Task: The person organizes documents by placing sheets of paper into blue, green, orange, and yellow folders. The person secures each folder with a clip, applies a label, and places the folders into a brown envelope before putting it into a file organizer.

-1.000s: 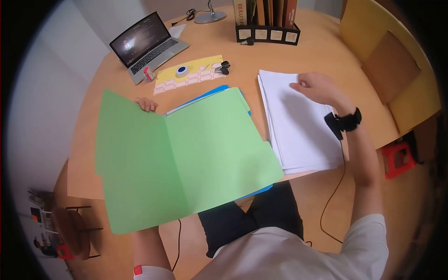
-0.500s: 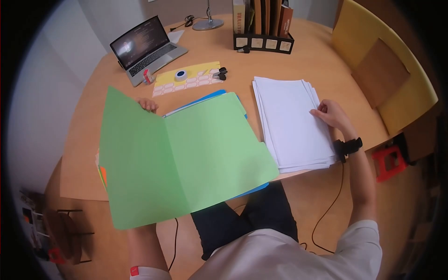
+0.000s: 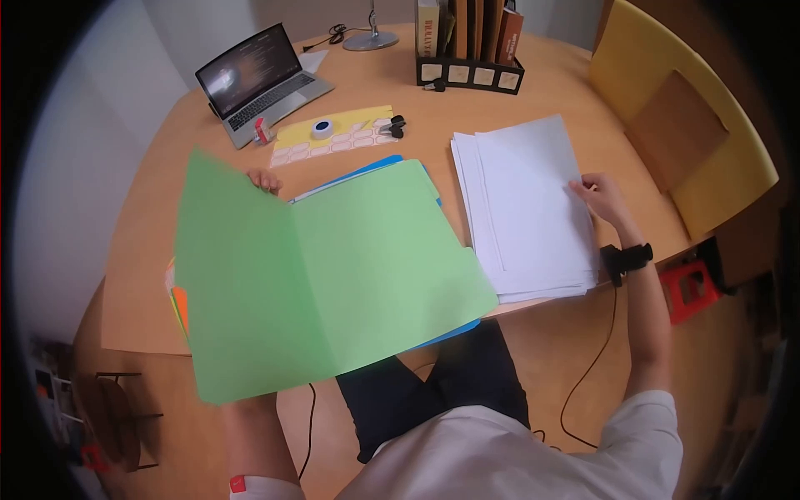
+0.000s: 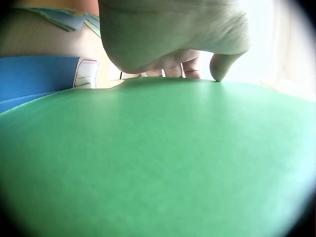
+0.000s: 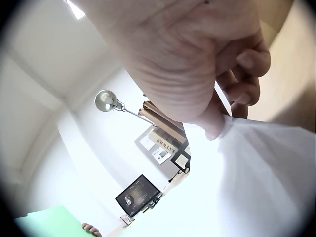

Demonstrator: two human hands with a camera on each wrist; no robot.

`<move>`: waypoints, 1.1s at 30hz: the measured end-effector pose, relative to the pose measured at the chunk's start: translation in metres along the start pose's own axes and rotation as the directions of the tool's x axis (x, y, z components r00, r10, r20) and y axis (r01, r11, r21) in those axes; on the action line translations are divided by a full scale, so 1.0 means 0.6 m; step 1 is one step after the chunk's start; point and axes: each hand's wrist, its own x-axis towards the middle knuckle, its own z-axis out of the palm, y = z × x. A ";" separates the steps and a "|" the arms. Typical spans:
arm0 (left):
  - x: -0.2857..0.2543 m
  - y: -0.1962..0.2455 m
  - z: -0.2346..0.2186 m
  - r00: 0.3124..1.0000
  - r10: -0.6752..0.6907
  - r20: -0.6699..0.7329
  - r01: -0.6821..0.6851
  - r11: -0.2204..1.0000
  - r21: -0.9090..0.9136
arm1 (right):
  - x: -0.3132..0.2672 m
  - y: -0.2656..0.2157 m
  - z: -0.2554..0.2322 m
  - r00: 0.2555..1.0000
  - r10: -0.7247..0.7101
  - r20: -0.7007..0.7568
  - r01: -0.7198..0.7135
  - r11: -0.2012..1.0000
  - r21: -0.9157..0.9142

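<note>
A green folder [image 3: 383,267] lies spread open at the table's front, its left flap raised. The left hand [image 3: 265,181] grips the top edge of that flap; in the left wrist view the thumb of the left hand [image 4: 177,39] is on the green sheet and the other fingers go behind it. Blue folders [image 3: 450,333] show beneath the green one. To the right lies a stack of white paper [image 3: 487,217]. The right hand [image 3: 604,198] pinches the right edge of the top sheet [image 3: 542,167], which sits askew over the stack; the right wrist view shows its thumb and fingers on the paper.
A laptop [image 3: 262,83] stands at the back left. Before it lie a label sheet [image 3: 333,148], a tape roll [image 3: 322,129] and black-handled scissors [image 3: 396,127]. A book rack [image 3: 471,75] and lamp base [image 3: 371,40] stand behind; a yellow chair [image 3: 733,142] is at the right.
The right hand has come from over the stack's top to its right edge and taken hold of the top sheet, which has shifted and turned. The left hand still holds the green flap.
</note>
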 end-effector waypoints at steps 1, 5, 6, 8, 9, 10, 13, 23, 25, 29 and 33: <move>-0.002 0.001 0.001 1.000 -0.007 -0.006 0.007 1.000 0.004 | 0.000 -0.003 -0.012 1.000 -0.016 -0.019 0.015 0.999 -0.030; -0.001 0.016 0.002 1.000 -0.011 -0.023 0.012 0.999 0.034 | -0.001 -0.021 -0.068 0.981 -0.057 -0.187 0.094 0.975 0.199; 0.000 0.019 0.001 0.999 -0.013 -0.032 0.015 0.999 0.045 | -0.008 -0.051 -0.085 0.981 0.018 -0.191 0.043 0.950 0.309; 0.000 0.025 0.001 0.999 -0.031 -0.043 0.034 0.997 0.074 | -0.016 -0.096 -0.113 0.986 0.071 -0.148 0.005 0.887 0.462; -0.001 0.029 -0.001 0.998 -0.041 -0.046 0.045 0.995 0.089 | -0.012 -0.103 -0.114 0.992 0.047 -0.118 0.020 0.862 0.506; 0.001 0.032 -0.001 0.997 -0.055 -0.050 0.060 0.993 0.099 | -0.003 -0.109 -0.099 0.996 0.027 -0.088 0.028 0.823 0.567; -0.005 0.038 0.004 0.995 -0.081 -0.061 0.088 0.988 0.125 | 0.023 -0.125 -0.047 0.998 -0.049 0.044 0.014 0.809 0.588; 0.005 0.043 0.018 0.989 -0.092 -0.120 0.112 0.979 0.172 | 0.004 -0.366 0.161 0.829 -0.235 0.507 0.030 0.925 0.379; 0.007 0.044 0.018 0.986 -0.102 -0.131 0.125 0.974 0.186 | 0.009 -0.376 0.180 0.811 -0.252 0.528 0.078 0.941 0.330; 0.006 0.043 0.018 0.978 -0.129 -0.162 0.162 0.965 0.208 | 0.002 -0.398 0.189 0.794 -0.219 0.568 0.068 0.959 0.275; -0.010 0.054 0.022 0.964 -0.169 -0.203 0.218 0.943 0.250 | -0.010 -0.408 0.174 0.790 -0.217 0.574 0.067 0.960 0.272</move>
